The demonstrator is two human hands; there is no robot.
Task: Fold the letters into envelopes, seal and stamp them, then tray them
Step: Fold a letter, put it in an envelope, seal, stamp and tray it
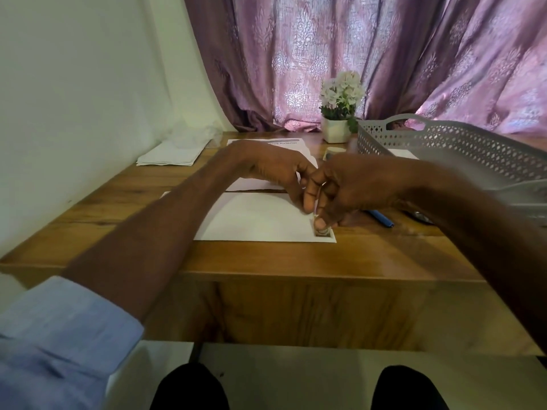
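At the near right corner of the flat white paper envelope (254,217) on the wooden desk, my right hand (349,187) presses its thumb on the small stamp (322,232), my left hand (275,170) steadies with curled fingers, so I judge firm, even rubbing seats it.

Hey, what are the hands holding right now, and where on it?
The right hand presses a stamp onto the envelope's near right corner. Left hand: cannot tell.
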